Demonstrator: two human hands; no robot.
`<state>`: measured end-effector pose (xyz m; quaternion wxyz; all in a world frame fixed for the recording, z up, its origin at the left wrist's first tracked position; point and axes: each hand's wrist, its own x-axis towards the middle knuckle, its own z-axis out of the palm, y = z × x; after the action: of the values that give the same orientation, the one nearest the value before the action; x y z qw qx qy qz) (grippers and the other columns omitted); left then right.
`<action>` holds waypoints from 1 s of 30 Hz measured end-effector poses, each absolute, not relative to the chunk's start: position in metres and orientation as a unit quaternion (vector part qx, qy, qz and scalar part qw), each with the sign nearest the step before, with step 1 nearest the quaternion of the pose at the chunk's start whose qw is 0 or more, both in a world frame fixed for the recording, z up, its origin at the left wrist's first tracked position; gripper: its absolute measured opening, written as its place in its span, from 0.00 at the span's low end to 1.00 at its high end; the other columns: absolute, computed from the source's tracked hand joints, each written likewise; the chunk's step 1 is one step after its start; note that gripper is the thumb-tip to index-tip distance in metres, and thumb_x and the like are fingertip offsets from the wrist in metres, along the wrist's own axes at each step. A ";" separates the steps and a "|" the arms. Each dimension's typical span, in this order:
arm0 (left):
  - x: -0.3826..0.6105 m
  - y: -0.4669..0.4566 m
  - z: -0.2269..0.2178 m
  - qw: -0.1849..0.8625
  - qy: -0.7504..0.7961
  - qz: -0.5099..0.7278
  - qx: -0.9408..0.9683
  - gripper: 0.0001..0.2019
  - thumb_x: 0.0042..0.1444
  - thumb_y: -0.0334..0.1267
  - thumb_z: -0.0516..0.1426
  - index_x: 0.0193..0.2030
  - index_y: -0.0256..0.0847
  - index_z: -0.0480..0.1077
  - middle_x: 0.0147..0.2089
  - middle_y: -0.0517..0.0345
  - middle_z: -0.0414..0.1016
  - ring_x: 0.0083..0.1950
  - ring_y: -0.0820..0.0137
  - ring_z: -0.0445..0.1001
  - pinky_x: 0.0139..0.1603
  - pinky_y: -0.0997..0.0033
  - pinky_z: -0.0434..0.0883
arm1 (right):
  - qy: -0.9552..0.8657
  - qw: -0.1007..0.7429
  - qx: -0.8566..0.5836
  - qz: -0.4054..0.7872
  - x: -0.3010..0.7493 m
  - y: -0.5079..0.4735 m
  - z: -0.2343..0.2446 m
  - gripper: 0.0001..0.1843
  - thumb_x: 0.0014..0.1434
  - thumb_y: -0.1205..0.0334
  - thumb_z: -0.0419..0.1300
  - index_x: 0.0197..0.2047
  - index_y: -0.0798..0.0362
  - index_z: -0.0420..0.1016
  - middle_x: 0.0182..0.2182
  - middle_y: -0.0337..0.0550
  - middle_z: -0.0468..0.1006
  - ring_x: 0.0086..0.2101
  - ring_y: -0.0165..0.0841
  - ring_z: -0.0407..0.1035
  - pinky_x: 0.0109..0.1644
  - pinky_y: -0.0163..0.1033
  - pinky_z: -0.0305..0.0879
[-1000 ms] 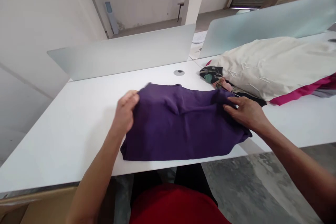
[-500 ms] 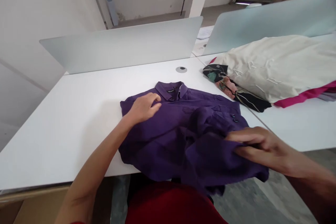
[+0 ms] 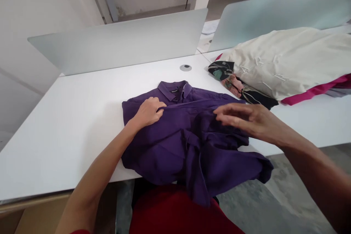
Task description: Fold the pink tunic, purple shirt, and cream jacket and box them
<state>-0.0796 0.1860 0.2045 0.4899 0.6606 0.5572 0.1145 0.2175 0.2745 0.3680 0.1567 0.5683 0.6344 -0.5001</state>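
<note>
A purple collared shirt [image 3: 170, 135] lies partly folded on the white table [image 3: 68, 128], its collar facing away from me. Its lower part is bunched and hangs over the front edge. My left hand [image 3: 150, 111] pinches a fold of the cloth just below the collar, on the left. On the right side, my right hand [image 3: 244, 117] is over the shirt, fingers bent and apart from the thumb, with no cloth seen between them. A sleeve or flap trails loosely below that hand, toward the right.
A white cloth bundle with raised letters [image 3: 296, 62] lies at the right, with floral fabric [image 3: 233, 84] and pink cloth [image 3: 307, 95] under it. Frosted dividers [image 3: 123, 44] line the back. A cable hole [image 3: 185, 68] is in the tabletop. Below at left is a cardboard box [image 3: 41, 212].
My right hand has let go of the bunched cloth and moved up and left over the shirt. The released cloth has dropped. My left hand has closed on a fold.
</note>
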 end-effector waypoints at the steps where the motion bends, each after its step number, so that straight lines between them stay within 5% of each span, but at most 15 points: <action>1: -0.082 0.186 0.214 0.502 0.548 0.142 0.654 0.15 0.62 0.33 0.56 0.48 0.45 0.82 0.44 0.50 0.79 0.49 0.58 0.75 0.58 0.52 0.73 | 0.660 0.140 0.565 -0.474 0.214 0.278 0.360 0.27 0.63 0.35 0.61 0.48 0.50 0.82 0.41 0.47 0.83 0.40 0.41 0.77 0.42 0.43 0.75; 7: -0.123 0.172 0.274 0.593 0.507 0.257 0.570 0.12 0.60 0.37 0.57 0.41 0.50 0.83 0.45 0.55 0.81 0.49 0.62 0.79 0.57 0.56 0.75 | 0.811 0.121 0.426 -0.381 0.217 0.281 0.305 0.27 0.62 0.49 0.58 0.60 0.52 0.79 0.62 0.54 0.76 0.65 0.53 0.67 0.70 0.64 0.62; 9: -0.137 0.164 0.282 0.596 0.529 0.267 0.542 0.11 0.58 0.38 0.57 0.39 0.50 0.84 0.46 0.54 0.82 0.49 0.61 0.80 0.57 0.55 0.76 | 0.815 0.149 0.403 -0.388 0.224 0.276 0.301 0.24 0.61 0.51 0.57 0.55 0.51 0.82 0.56 0.53 0.80 0.62 0.53 0.70 0.69 0.65 0.63; 13: -0.156 0.146 0.277 0.594 0.570 0.268 0.500 0.10 0.55 0.39 0.58 0.35 0.51 0.83 0.46 0.53 0.83 0.51 0.58 0.81 0.59 0.51 0.77 | 0.767 0.182 0.425 -0.445 0.228 0.270 0.327 0.18 0.63 0.53 0.55 0.44 0.49 0.84 0.42 0.48 0.83 0.42 0.44 0.78 0.52 0.51 0.74; 16: -0.164 0.143 0.271 0.614 0.572 0.237 0.489 0.10 0.55 0.41 0.58 0.36 0.51 0.83 0.47 0.53 0.84 0.53 0.56 0.81 0.61 0.51 0.77 | 0.746 0.147 0.441 -0.477 0.222 0.267 0.354 0.17 0.67 0.54 0.54 0.46 0.48 0.85 0.39 0.47 0.81 0.37 0.40 0.76 0.42 0.44 0.73; 22: -0.152 0.186 0.266 0.668 0.532 0.146 0.500 0.19 0.66 0.51 0.54 0.52 0.48 0.82 0.46 0.53 0.85 0.48 0.59 0.83 0.49 0.62 0.79 | 0.742 0.170 0.364 -0.536 0.220 0.254 0.356 0.18 0.63 0.62 0.53 0.43 0.49 0.86 0.45 0.48 0.82 0.44 0.39 0.78 0.51 0.45 0.74; 25: -0.120 0.217 0.253 0.612 0.549 0.092 0.562 0.19 0.69 0.49 0.52 0.55 0.45 0.79 0.43 0.54 0.85 0.44 0.61 0.83 0.51 0.62 0.77 | 0.706 0.239 0.339 -0.574 0.214 0.254 0.354 0.16 0.62 0.55 0.59 0.46 0.48 0.86 0.47 0.47 0.83 0.48 0.43 0.78 0.55 0.48 0.74; 30: -0.058 0.256 0.220 0.490 0.562 -0.072 0.663 0.25 0.72 0.41 0.49 0.74 0.54 0.66 0.66 0.54 0.78 0.64 0.54 0.77 0.63 0.54 0.72 | 0.615 0.253 0.417 -0.620 0.190 0.283 0.344 0.33 0.65 0.35 0.60 0.58 0.54 0.82 0.49 0.50 0.84 0.47 0.44 0.78 0.51 0.44 0.75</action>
<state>-0.0576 0.2562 0.2203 0.4899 0.6630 0.5616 -0.0717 0.1896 0.2829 0.3441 0.2533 0.4170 0.6147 -0.6197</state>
